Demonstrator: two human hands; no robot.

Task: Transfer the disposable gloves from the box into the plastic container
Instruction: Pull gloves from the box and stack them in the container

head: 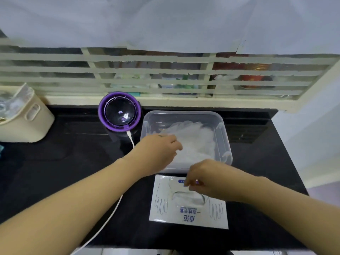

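A flat white glove box [189, 216] lies on the black counter near the front edge, with clear gloves showing in its oval opening [189, 197]. Just behind it stands the clear plastic container [184, 113], holding a heap of clear disposable gloves [195, 138]. My left hand [160, 150] reaches over the container's near left side, its fingers curled down into the heap. My right hand [202, 178] hovers over the far end of the box, fingertips pinched together on a thin, faintly visible glove film rising from the opening.
A round purple and black device [119, 112] stands left of the container; its white cable [110, 216] runs to the counter's front edge beside the box. A cream bin [22, 120] sits far left. A barred window frame [165, 100] borders the back.
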